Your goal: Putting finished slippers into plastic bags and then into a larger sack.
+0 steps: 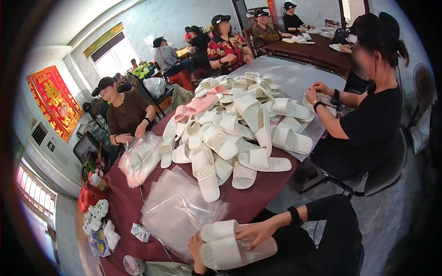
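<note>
A pair of white slide slippers (224, 253) lies side by side at the near edge of the table, over my lap. My left hand (197, 252) grips them at their left end, its fingers partly hidden by the slippers. From the right, my right hand (258, 232) holds the pair near the strap openings, fingers bent over the footbed. Just beyond them is a stack of clear plastic bags (177, 209). A large heap of loose white slippers (216, 138) covers the middle of the table, with a few pink slippers (199, 105) among them.
A maroon cloth (124, 216) covers the table. Across on the left, a person handles a bagged bundle (142, 156); another person sits on the right. White clogs (95, 215), a clear plastic cup (133, 264) and a small packet (140, 232) lie along the left edge.
</note>
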The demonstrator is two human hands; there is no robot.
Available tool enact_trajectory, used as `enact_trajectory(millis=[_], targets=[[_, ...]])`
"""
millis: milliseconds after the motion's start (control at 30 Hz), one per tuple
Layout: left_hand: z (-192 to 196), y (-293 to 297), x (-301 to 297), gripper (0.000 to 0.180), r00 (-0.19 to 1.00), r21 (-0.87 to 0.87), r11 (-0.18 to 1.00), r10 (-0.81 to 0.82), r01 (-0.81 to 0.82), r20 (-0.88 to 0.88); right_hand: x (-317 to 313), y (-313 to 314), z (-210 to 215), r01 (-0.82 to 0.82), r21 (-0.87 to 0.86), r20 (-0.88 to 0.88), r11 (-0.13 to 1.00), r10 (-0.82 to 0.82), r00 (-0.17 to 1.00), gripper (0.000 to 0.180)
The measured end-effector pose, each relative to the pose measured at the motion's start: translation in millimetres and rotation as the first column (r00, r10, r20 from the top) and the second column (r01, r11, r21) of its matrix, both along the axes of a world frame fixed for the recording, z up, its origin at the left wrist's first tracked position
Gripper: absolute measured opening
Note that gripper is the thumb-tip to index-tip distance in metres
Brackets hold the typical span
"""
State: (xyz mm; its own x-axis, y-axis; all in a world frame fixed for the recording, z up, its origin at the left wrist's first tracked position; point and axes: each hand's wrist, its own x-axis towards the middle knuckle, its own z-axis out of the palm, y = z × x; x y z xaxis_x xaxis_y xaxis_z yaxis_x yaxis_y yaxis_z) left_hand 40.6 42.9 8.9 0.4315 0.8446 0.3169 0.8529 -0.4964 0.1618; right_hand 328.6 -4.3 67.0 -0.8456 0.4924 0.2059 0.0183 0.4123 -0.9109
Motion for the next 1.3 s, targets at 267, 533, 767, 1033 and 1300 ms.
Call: enact_trajectory(millis=[267, 533, 767, 1033, 1300], targets=[[23, 6, -6, 0.026, 0.991, -0.167, 0.979, 0.125, -0.116, 0.046, 5, -6, -18, -0.068, -0.055, 0.069, 0.996, 0.071, 0.995, 0.055], [27, 19, 0, 0.029, 0.960, -0.239, 0.965, 0.161, -0.105, 0.228, 20, 5, 21, 0.033, 0.066, 0.133, 0.997, -0.042, 0.990, 0.046], [8, 9, -3, 0.044, 0.976, -0.129, 0.988, 0.112, -0.089, 0.185, 3, 11, 18, -0.019, 0.067, 0.156, 0.998, 0.009, 0.988, 0.052], [25, 13, -15, 0.051, 0.998, -0.068, 0.997, -0.044, 0.046, 0.035, -22, 31, 24, 0.039, 0.298, 0.198, 0.954, -0.101, 0.975, 0.048], [49, 10, -30, 0.061, 0.998, 0.079, 0.995, -0.055, 0.054, 0.008, -36, 66, 5, 0.199, 0.399, 0.259, 0.895, -0.319, 0.912, 0.042]])
